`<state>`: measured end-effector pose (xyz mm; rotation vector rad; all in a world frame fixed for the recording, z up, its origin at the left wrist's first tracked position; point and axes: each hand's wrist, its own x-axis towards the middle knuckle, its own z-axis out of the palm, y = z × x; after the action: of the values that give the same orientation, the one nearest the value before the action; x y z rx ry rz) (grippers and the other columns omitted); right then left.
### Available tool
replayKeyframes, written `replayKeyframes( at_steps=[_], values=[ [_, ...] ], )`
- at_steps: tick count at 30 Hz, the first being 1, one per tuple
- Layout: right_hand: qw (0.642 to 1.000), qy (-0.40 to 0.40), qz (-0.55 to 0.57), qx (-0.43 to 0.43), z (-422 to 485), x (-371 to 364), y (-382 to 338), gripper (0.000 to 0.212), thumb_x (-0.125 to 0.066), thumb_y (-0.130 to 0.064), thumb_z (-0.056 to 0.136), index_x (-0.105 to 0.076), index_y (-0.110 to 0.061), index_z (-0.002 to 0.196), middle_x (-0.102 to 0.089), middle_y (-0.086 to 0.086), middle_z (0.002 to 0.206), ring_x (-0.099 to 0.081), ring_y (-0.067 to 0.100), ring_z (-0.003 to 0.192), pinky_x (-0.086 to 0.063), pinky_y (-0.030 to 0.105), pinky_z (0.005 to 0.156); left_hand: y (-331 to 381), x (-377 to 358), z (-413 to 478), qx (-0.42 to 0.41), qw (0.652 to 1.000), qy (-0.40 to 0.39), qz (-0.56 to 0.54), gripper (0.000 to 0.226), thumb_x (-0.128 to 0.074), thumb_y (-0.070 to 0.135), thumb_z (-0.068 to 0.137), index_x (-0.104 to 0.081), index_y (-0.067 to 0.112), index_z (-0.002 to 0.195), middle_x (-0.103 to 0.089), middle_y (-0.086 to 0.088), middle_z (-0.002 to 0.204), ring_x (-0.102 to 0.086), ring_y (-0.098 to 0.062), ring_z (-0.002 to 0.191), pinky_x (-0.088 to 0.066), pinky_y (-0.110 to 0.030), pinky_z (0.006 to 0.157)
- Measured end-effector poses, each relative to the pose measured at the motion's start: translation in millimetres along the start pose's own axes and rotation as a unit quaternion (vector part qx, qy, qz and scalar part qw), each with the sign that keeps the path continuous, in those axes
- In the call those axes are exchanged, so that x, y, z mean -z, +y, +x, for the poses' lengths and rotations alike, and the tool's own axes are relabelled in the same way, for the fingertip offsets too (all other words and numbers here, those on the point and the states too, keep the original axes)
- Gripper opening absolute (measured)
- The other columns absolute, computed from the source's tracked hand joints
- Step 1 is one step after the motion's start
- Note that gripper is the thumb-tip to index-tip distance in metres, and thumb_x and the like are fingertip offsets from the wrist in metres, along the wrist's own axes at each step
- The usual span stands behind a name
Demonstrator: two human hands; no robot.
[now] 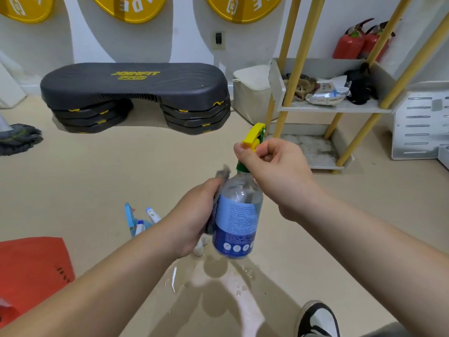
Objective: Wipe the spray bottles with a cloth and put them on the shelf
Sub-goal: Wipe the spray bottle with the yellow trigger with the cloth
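A clear spray bottle (239, 215) with a blue label and a yellow trigger head is held up above the floor at the centre. My right hand (274, 171) grips its neck and yellow head from the right. My left hand (194, 215) holds a grey cloth (222, 176) pressed against the bottle's left side. Two more spray bottles (141, 221) lie on the floor behind my left forearm, partly hidden. The shelf (340, 107) with white trays and yellow poles stands at the right rear.
A black step platform (136, 93) sits at the back. A mop head (19, 138) is far left, a red bag (31, 266) lower left. Red fire extinguishers (357, 42) stand behind the shelf. The floor below the bottle is wet. My shoe (315, 319) shows at the bottom.
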<state>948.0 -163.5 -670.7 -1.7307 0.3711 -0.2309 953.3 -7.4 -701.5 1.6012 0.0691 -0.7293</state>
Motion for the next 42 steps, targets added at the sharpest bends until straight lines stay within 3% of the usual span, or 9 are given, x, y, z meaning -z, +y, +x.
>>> replayKeyframes(
  at_steps=[4,8,12,15,21,27,30,33,42],
  values=[
    [1.0,0.004,0.015,-0.026,0,-3,5,0.037,-0.076,-0.044,0.091,-0.061,-0.011,0.089,-0.043,0.0,0.063,-0.042,0.012,0.057,-0.04,0.024,0.056,-6,-15,-9,-0.091,0.987,0.096,0.094,0.041,-0.04,0.045,0.107,-0.067,0.015,0.107,-0.075,-0.009,0.104,-0.07,-0.027,0.093,-0.054,-0.043,0.082],
    [0.999,0.02,0.021,-0.031,2,-4,4,0.036,-0.076,-0.045,0.091,-0.057,-0.015,0.086,-0.042,-0.004,0.06,-0.041,0.011,0.054,-0.038,0.022,0.05,-18,-24,-21,-0.378,0.858,0.137,0.32,0.023,-0.043,0.035,0.104,-0.059,0.019,0.109,-0.06,0.006,0.106,-0.059,-0.018,0.1,-0.049,-0.039,0.085],
    [0.997,0.056,0.038,-0.02,3,-2,1,0.035,-0.074,-0.042,0.094,-0.053,-0.015,0.084,-0.041,-0.005,0.061,-0.039,0.009,0.053,-0.037,0.024,0.056,-9,0,0,-0.155,0.983,0.065,0.077,0.025,-0.045,0.047,0.108,-0.066,0.034,0.112,-0.076,0.006,0.108,-0.072,-0.01,0.098,-0.053,-0.031,0.082],
    [0.995,0.08,0.053,-0.026,6,3,-2,0.038,-0.072,-0.044,0.095,-0.05,-0.016,0.082,-0.04,-0.004,0.061,-0.038,0.01,0.054,-0.039,0.026,0.058,-16,6,10,0.033,0.995,0.039,0.084,0.059,-0.035,0.059,0.101,-0.069,0.01,0.106,-0.075,-0.013,0.091,-0.066,-0.025,0.074,-0.044,-0.033,0.061],
    [0.991,0.096,0.068,-0.063,9,6,6,0.038,-0.069,-0.047,0.096,-0.047,-0.018,0.086,-0.047,0.006,0.072,-0.052,0.02,0.069,-0.041,0.032,0.064,-19,-11,2,-0.054,0.993,0.09,0.047,0.037,-0.037,0.04,0.109,-0.067,0.019,0.105,-0.077,-0.001,0.099,-0.072,-0.011,0.085,-0.054,-0.034,0.077],
    [0.993,0.059,0.063,-0.076,2,-7,13,0.038,-0.071,-0.047,0.094,-0.049,-0.018,0.087,-0.047,0.003,0.069,-0.046,0.019,0.063,-0.043,0.028,0.049,-27,-15,-2,-0.415,0.803,0.109,0.414,0.044,-0.034,0.038,0.107,-0.057,0.015,0.138,-0.059,-0.001,0.137,-0.054,-0.024,0.126,-0.045,-0.043,0.106],
    [0.989,0.082,0.081,-0.089,8,-3,10,0.04,-0.073,-0.049,0.093,-0.047,-0.019,0.084,-0.049,0.005,0.073,-0.049,0.021,0.07,-0.057,0.048,0.071,-21,-5,-3,-0.341,0.897,0.082,0.269,0.054,-0.025,0.052,0.111,-0.066,0.022,0.13,-0.07,0.009,0.125,-0.063,-0.011,0.12,-0.049,-0.031,0.101],
    [0.981,0.133,0.106,-0.095,18,11,5,0.042,-0.071,-0.051,0.093,-0.045,-0.021,0.082,-0.05,0.004,0.077,-0.049,0.022,0.073,-0.056,0.045,0.08,-24,6,1,-0.162,0.971,0.124,0.126,0.078,-0.028,0.074,0.098,-0.059,0.005,0.08,-0.064,-0.011,0.067,-0.061,-0.031,0.063,-0.045,-0.033,0.06],
    [0.983,0.102,0.111,-0.103,7,1,8,0.038,-0.07,-0.049,0.094,-0.047,-0.019,0.09,-0.057,0.006,0.084,-0.056,0.023,0.079,-0.06,0.052,0.091,-15,-14,-12,-0.329,0.9,0.143,0.25,0.026,-0.047,0.034,0.11,-0.068,0.02,0.105,-0.059,0.023,0.07,-0.057,0.002,0.064,-0.04,-0.014,0.063]
  ],
)
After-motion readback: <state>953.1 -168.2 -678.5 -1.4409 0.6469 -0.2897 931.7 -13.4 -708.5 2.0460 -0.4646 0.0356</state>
